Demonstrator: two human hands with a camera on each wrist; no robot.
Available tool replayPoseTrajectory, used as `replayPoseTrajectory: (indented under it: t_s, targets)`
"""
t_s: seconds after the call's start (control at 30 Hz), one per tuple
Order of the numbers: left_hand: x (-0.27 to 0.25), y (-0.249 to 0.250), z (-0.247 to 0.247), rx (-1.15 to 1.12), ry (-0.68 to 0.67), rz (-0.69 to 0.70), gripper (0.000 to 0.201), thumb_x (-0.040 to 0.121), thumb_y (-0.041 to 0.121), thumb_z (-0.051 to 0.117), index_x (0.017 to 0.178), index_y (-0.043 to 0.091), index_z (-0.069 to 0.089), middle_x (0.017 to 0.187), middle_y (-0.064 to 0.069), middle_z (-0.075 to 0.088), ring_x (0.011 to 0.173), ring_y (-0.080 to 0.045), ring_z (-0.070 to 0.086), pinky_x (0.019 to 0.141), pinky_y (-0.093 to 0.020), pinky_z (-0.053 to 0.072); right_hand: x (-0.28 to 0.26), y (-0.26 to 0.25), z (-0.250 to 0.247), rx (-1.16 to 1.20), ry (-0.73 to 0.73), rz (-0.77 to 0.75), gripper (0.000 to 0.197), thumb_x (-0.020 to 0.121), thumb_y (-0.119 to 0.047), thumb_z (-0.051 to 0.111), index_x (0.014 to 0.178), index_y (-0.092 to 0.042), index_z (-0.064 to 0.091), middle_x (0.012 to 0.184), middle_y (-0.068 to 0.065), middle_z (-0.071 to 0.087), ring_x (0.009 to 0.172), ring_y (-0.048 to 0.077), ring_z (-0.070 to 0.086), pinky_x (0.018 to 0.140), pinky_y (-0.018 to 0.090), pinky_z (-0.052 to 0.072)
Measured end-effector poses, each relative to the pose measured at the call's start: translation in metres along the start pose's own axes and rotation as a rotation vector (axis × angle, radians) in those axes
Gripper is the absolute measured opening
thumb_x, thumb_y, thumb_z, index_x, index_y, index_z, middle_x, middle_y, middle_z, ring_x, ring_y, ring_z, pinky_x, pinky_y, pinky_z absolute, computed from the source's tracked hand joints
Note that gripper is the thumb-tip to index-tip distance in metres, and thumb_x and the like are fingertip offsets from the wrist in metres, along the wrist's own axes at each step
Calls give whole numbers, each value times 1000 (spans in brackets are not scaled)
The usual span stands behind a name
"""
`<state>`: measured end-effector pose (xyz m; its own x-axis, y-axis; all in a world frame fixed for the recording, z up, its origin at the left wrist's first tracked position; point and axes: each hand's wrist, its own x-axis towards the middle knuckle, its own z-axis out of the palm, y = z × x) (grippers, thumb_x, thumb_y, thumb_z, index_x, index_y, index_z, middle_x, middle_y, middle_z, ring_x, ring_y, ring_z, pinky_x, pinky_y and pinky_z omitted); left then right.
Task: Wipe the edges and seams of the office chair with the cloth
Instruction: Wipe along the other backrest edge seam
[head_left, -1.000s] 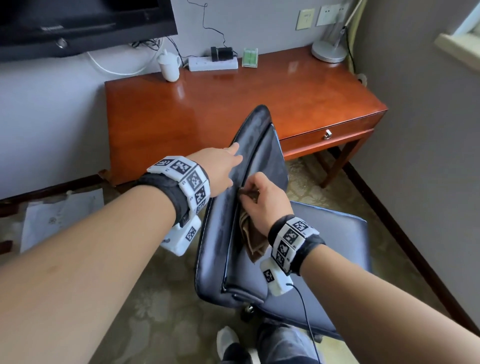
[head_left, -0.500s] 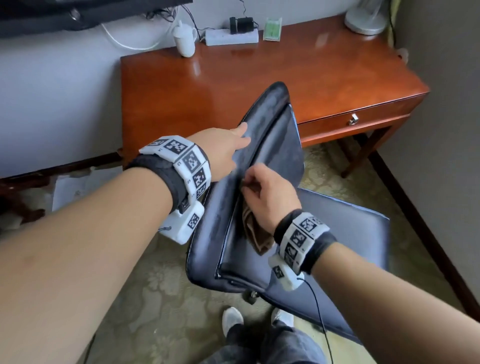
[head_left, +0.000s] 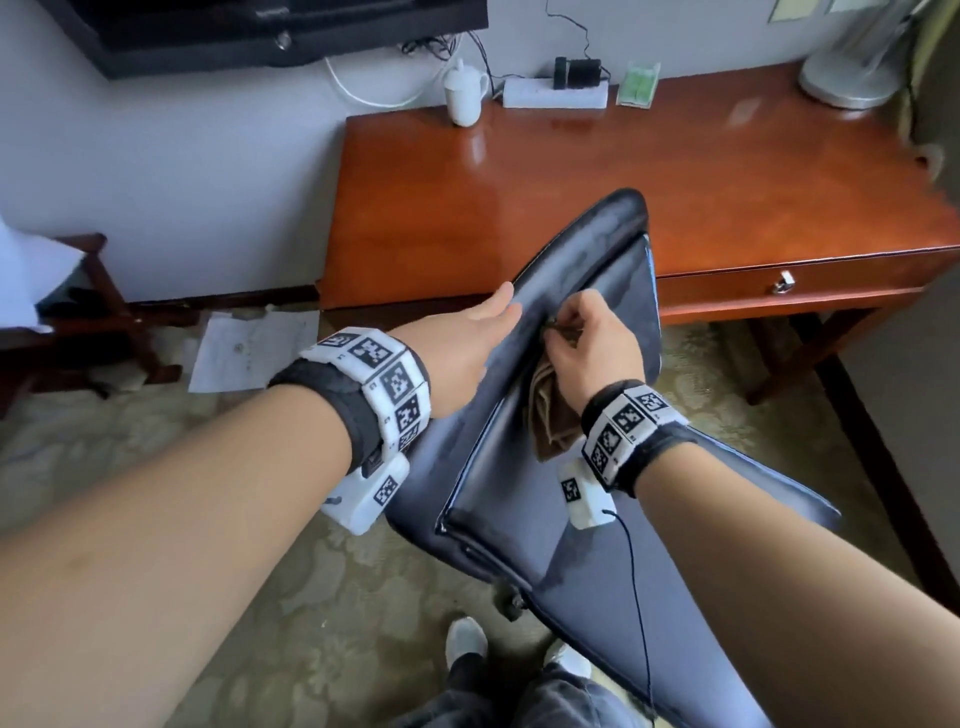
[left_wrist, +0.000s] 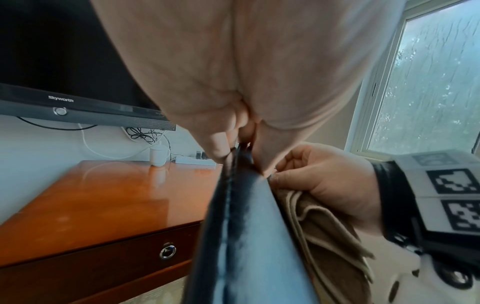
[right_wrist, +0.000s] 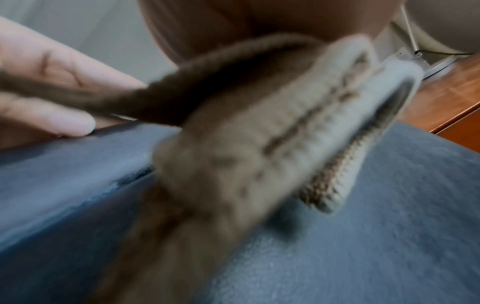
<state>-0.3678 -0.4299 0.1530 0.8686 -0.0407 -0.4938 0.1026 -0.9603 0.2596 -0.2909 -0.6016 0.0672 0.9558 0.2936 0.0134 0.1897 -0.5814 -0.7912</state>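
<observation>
- The right hand (head_left: 592, 353) pinches the brown cloth (head_left: 550, 410) against the chair (head_left: 587, 249) back's side seam; its grip is clamped on cloth.
- The left hand (head_left: 467, 353) clamps the edge just beside that grip.
- Best to keep the fold pressed into the seam and slide it along the edge.

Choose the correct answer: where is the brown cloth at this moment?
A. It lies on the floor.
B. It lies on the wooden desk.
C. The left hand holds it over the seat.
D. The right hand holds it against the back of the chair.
D: the right hand grips the cloth and presses it to the seam of the chair back, while the left hand grips the edge of the back.
</observation>
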Motion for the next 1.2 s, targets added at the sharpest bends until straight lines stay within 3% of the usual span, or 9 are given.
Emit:
replayPoseTrajectory:
  t_s: [0.13,0.23,0.33,0.4,0.5,0.67,0.87,1.0,1.2]
  targets:
    - [-12,9,4,-77,-3,-23,80,96,45,32,166,36,-7,159,12,37,114,-19,60,108,-37,48,-1,5,-5,12,-3,-36,14,92,-25,66,100,-21,56,86,-7,67,81,21,62,77,30,47]
    - [-10,8,2,-106,-14,-73,83,106,14,43,166,32,-11,166,29,2,123,-27,62,105,-42,50,-2,8,-7,0,-20,-39,14,91,-27,67,97,-24,55,82,-10,65,79,19,62,76,29,46]
    - [-10,13,2,-55,6,-60,78,108,12,42,167,31,-4,164,25,12,133,-24,54,115,-43,43,-3,4,-7,22,-1,-19,14,91,-25,68,96,-23,54,80,-14,63,80,17,62,73,25,41]
    - [-9,12,4,27,61,-20,77,106,8,46,168,27,5,174,13,0,151,-24,37,122,-41,34,-11,-2,-4,25,-13,-20,15,90,-24,68,95,-24,54,80,-12,64,80,16,62,71,24,39]
    - [-5,-1,2,35,9,41,81,103,6,46,168,27,1,164,22,-22,151,-25,39,119,-43,38,-32,-6,3,-4,-91,-104,17,87,-21,70,92,-25,53,81,-11,67,79,13,63,74,25,45]
    - [-3,-5,-1,88,1,107,76,106,6,47,168,17,4,173,5,-17,156,-23,29,120,-40,33,-16,-5,-3,-35,-36,-41,21,82,-24,76,91,-22,58,77,-13,67,78,10,65,78,26,51]
    - [-6,-19,0,37,27,126,79,108,12,50,168,18,-1,174,5,-15,161,-12,2,118,-15,7,27,-4,-15,-57,86,31,22,80,-21,78,95,-19,63,77,-15,62,72,6,59,77,21,47]
    - [-3,-18,3,28,30,148,81,107,13,51,168,20,-2,173,9,-17,160,-13,10,123,-22,15,12,-5,-6,-38,146,64,15,84,-23,72,93,-26,59,77,-16,60,76,9,59,77,21,44]
    - [-6,-17,5,60,23,168,78,107,12,50,168,18,1,173,7,-18,160,-18,13,127,-31,18,-82,-15,26,-14,11,-87,21,85,-20,70,86,-29,51,73,-16,60,69,0,54,64,6,35]
